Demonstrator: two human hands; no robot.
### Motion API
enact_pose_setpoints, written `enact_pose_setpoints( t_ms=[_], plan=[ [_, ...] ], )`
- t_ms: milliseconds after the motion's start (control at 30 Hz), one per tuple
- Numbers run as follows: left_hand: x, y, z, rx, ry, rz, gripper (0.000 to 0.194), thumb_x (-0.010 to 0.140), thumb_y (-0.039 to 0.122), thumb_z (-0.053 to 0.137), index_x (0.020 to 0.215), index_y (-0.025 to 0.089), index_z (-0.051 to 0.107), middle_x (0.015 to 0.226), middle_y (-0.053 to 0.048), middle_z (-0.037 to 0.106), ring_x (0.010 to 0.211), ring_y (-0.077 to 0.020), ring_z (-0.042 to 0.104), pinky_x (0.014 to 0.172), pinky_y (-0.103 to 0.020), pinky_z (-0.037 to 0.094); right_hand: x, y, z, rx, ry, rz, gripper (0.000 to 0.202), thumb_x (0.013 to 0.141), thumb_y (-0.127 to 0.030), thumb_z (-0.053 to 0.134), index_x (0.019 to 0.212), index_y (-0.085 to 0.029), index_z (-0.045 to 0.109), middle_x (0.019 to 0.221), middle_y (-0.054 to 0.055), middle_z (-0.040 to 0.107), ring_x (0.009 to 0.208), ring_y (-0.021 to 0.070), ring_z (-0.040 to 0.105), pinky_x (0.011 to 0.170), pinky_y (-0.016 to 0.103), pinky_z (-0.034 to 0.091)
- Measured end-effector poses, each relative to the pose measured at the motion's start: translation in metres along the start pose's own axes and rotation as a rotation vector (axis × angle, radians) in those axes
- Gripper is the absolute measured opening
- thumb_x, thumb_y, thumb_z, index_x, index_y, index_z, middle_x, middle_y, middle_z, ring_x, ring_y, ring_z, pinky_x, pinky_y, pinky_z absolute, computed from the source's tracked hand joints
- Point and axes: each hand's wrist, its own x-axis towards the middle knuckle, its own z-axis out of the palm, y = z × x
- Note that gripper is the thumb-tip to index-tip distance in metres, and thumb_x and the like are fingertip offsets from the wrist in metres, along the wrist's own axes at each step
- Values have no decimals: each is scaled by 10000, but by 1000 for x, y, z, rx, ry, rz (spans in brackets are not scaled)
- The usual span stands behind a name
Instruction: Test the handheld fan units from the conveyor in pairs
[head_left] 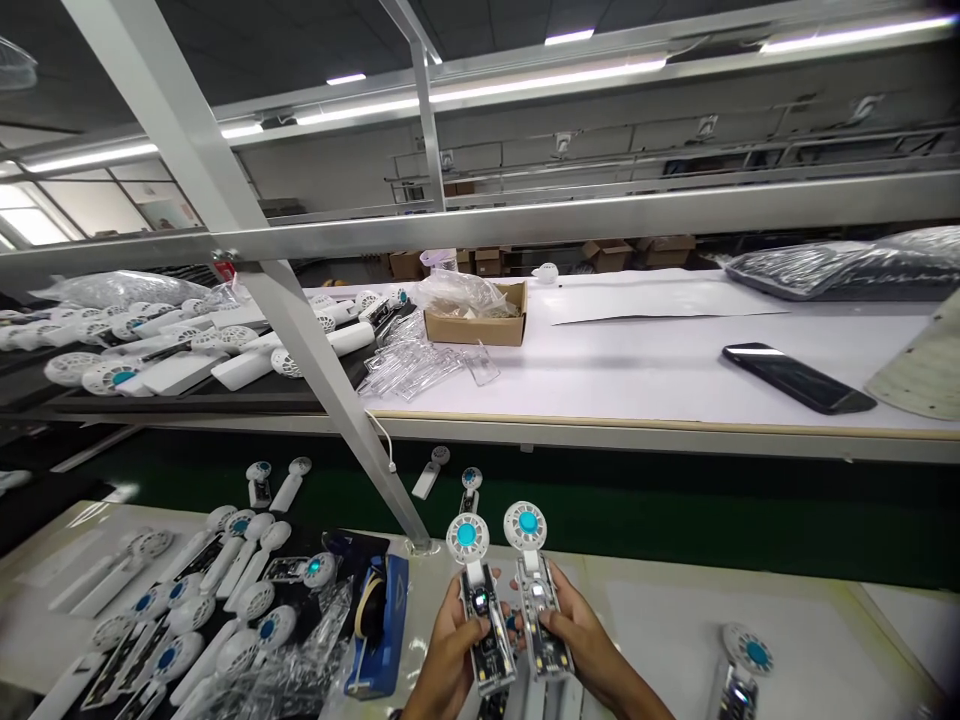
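Observation:
Side by side above the bench, two small fan devices with round white heads, blue centres and exposed circuit boards are held upright. My left hand (448,645) is wrapped round the left fan device (491,650), its thumb on the board, where a small light glows. The right fan device (547,655) is gripped by my right hand (585,640), thumb across its front. The two fan heads are apart. Below and between my hands, more fan parts lie partly hidden.
A blue tape dispenser (386,625) stands left of my hands, beside many white fan parts (202,610). Another fan device (742,665) lies at right. A metal post (330,390) rises at left. The raised shelf (637,380) bears a cardboard box (476,328) and a phone (799,378).

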Motion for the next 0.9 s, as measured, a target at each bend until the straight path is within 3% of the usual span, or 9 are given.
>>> enact_pose_setpoints(
  t_ms=[167, 533, 733, 900],
  plan=[
    [0, -6, 1, -24, -30, 34, 620, 619, 139, 689, 1164, 211, 401, 837, -47, 631, 769, -211, 629, 675, -304, 491, 0, -2, 4, -13, -35, -40, 806, 621, -417, 695, 1309, -223, 322, 1100, 110, 609, 1013, 281, 557, 878, 424, 414],
    [0, -3, 2, 9, -81, 64, 576, 586, 205, 738, 1092, 204, 464, 858, -66, 634, 800, -234, 624, 699, -324, 485, 0, -6, 12, 39, -84, -28, 754, 607, -407, 714, 1255, -223, 375, 977, 96, 655, 926, 282, 600, 770, 401, 472],
    [4, -5, 5, 2, -48, 59, 670, 558, 167, 745, 1155, 220, 444, 919, -70, 629, 843, -241, 613, 727, -331, 482, 1, -5, 9, 97, -68, -3, 776, 582, -359, 739, 1254, -228, 376, 979, 100, 657, 941, 292, 597, 807, 426, 457],
    [11, -10, 5, -25, 0, 31, 605, 535, 101, 728, 1085, 198, 494, 899, -67, 637, 828, -228, 613, 726, -321, 482, 3, 1, 2, 88, -13, -8, 795, 570, -375, 739, 1260, -214, 378, 1039, 105, 644, 992, 296, 577, 833, 417, 450]
  ],
)
